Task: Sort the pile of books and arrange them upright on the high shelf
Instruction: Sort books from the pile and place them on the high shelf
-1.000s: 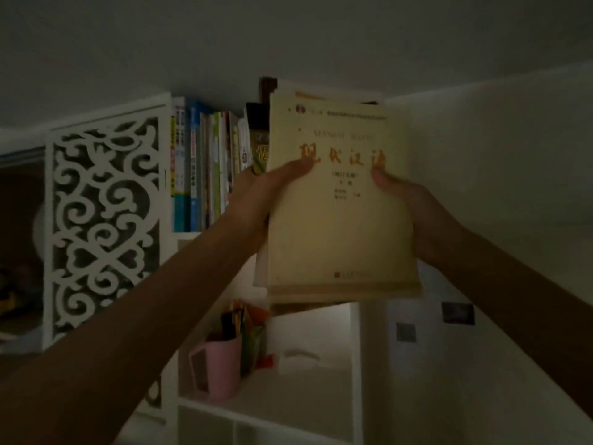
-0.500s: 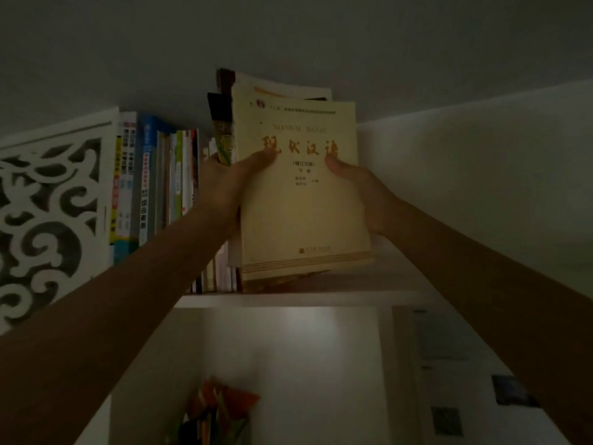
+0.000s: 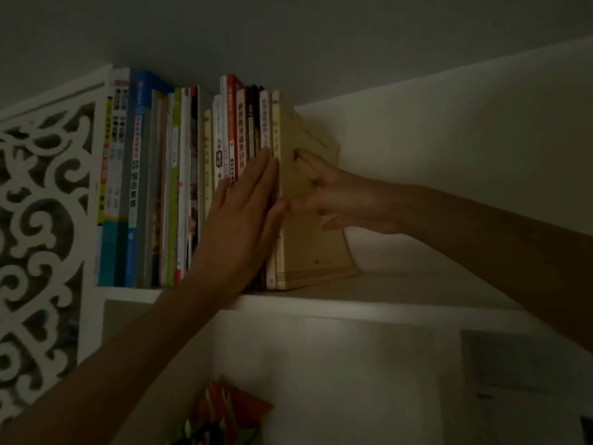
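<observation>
A row of books [image 3: 179, 187] stands upright on the high white shelf [image 3: 369, 303], just under the ceiling. A cream-yellow book [image 3: 308, 248] is the rightmost one and also stands upright. My left hand [image 3: 244, 213] lies flat with straight fingers against the spines of the books beside it. My right hand [image 3: 333, 194] presses its spread fingers on the cream-yellow book's cover from the right. Neither hand grips anything.
A white carved fretwork panel [image 3: 41, 239] closes the shelf's left end. To the right of the books the shelf board is bare up to the white wall [image 3: 449, 149]. Colourful paper items [image 3: 224, 412] poke up in the compartment below.
The stack of books I held in both hands now stands on the shelf at the right end of the row. Both hands have let go and press flat against it.
</observation>
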